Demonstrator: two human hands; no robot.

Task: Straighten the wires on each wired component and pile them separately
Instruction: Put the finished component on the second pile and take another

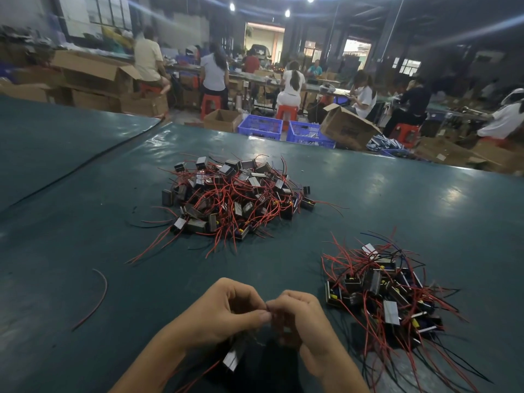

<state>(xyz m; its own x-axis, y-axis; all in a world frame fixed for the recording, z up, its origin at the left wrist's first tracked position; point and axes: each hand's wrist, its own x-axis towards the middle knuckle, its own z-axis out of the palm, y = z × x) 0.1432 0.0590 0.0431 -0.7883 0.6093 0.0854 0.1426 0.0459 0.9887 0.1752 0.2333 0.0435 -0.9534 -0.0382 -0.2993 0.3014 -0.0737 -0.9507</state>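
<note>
A large tangled heap of small black wired components with red and black wires lies mid-table. A second, smaller pile sits at the right, close to me. My left hand and right hand meet near the table's front edge, fingers curled and pinching the thin wires of one component. That component hangs below my left hand, a pale label on its face. Its red wire trails down toward the bottom edge.
A loose red wire lies on the green table cover at the left. Beyond the far edge stand blue crates, cardboard boxes and several seated people at other benches.
</note>
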